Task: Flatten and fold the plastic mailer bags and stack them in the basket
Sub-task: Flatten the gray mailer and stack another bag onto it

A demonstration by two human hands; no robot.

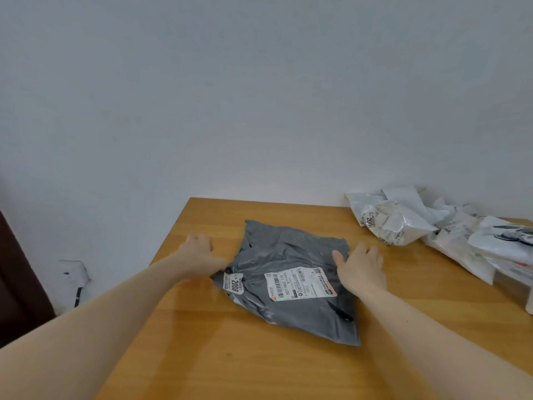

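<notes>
A grey plastic mailer bag [288,255] with white shipping labels lies spread on the wooden table [259,365]. My left hand [199,252] rests flat on the table at the bag's left edge, its thumb touching the left corner. My right hand [360,267] presses flat on the bag's right side, fingers straight and spread. A heap of crumpled white mailer bags [409,220] sits at the table's far right. No basket is in view.
The table's left edge runs diagonally from the far corner towards me, with a white wall behind. A dark door or cabinet [17,278] stands at the far left. A white box edge [529,301] shows at the right border.
</notes>
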